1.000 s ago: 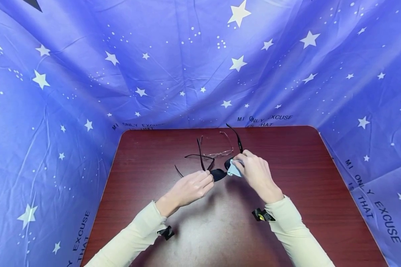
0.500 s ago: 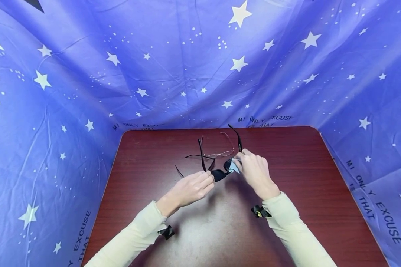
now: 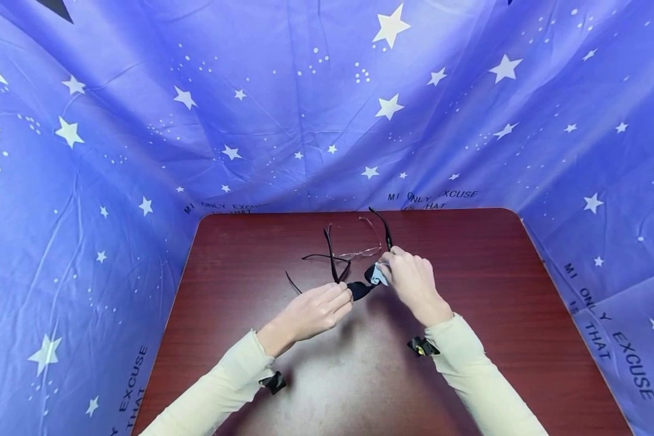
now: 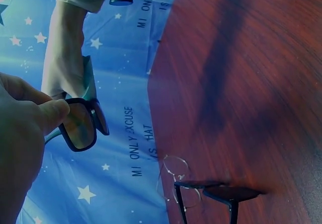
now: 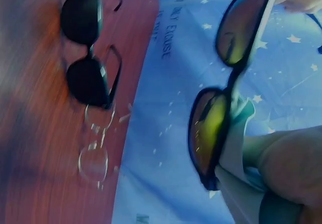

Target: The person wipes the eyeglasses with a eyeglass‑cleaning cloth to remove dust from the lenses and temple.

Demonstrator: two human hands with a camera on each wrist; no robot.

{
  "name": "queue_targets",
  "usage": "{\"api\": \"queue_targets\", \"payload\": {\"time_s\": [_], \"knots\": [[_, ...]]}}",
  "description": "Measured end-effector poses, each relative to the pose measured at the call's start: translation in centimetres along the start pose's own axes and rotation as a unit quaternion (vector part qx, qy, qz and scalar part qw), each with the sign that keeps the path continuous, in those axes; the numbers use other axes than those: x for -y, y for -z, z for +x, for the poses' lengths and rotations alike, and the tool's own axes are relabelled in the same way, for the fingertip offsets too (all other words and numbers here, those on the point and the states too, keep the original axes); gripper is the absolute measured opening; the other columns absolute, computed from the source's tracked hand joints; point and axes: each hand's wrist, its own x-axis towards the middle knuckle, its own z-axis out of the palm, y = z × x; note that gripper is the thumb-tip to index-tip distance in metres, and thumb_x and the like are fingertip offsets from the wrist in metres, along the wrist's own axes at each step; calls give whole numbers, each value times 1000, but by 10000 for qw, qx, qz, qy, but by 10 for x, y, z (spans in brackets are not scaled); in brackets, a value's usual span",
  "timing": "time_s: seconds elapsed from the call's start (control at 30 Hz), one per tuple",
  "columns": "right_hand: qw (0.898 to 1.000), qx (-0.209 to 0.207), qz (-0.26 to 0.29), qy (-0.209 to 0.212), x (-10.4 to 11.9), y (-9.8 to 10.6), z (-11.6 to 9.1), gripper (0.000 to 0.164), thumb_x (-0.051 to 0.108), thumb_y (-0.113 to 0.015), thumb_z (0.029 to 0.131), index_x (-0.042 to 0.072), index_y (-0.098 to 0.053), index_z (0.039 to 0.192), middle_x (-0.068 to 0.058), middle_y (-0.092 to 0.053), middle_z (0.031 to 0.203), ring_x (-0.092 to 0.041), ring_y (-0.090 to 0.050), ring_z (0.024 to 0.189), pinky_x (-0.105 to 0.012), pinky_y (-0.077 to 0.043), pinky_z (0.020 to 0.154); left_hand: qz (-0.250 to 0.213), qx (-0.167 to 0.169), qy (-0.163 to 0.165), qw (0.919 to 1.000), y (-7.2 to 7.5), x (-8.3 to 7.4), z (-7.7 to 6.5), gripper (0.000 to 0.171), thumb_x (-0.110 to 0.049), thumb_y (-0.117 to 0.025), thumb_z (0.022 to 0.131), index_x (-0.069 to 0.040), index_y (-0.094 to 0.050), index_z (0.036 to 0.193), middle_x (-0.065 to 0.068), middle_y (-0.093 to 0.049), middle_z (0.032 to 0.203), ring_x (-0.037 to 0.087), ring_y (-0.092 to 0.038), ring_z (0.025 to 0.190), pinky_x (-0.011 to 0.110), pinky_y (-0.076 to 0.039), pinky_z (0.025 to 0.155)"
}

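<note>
Black-framed sunglasses (image 3: 361, 291) are held up over the table between both hands. At their left end, my left hand (image 3: 318, 310) pinches the frame between thumb and fingers; the thumb (image 4: 55, 112) shows beside a lens in the left wrist view. My right hand (image 3: 413, 286) holds a light blue cloth (image 3: 379, 275) against the other lens. In the right wrist view the cloth (image 5: 232, 158) lies behind that lens, with the thumb (image 5: 292, 166) close to it. One dark temple (image 3: 384, 225) sticks out beyond the right hand.
A second pair of dark sunglasses (image 5: 83, 20) rests on the reddish-brown table (image 3: 240, 242), partly hidden by the left hand in the head view. Thin-rimmed clear glasses (image 3: 360, 252) lie just beyond. Blue star-printed fabric (image 3: 283, 109) surrounds the table's back and sides.
My right hand has shifted slightly left and nearer, and the cloth has moved a little across the lens. The left hand keeps its grip, nearly still.
</note>
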Motion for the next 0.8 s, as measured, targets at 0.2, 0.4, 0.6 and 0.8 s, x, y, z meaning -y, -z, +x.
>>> {"api": "queue_targets", "payload": {"time_s": [0.2,0.4,0.6,0.8], "knots": [[9990,224,328,180,6,1,-2,3,18,-77,88,15,-77,87,-1,-65,78,-37,-66,61,-46,-46,46,57,98,-2,9999,0,-2,-1,19,-14,-49,98,-10,-67,96,4,-67,104,18,-63,99,26,-53,88],[9998,84,-172,24,0,-1,-1,8,16,-78,89,13,-75,84,-5,-62,77,-39,-64,58,-49,-46,46,-64,45,12,10000,0,-2,1,18,-13,-49,98,-10,-66,95,4,-66,101,18,-62,95,27,-53,85],[9973,507,532,-55,3,0,-4,3,19,-77,88,16,-78,88,0,-68,80,-35,-67,63,-44,-46,48,-90,23,32,10000,-1,-4,1,19,-12,-48,99,-10,-66,95,3,-66,101,18,-62,95,26,-52,82],[9991,333,233,82,4,1,-5,5,19,-78,88,16,-76,84,0,-64,76,-35,-65,59,-44,-44,45,-88,11,29,10000,-1,-5,2,19,-11,-48,99,-10,-66,95,4,-66,101,18,-61,94,26,-52,82]]}}
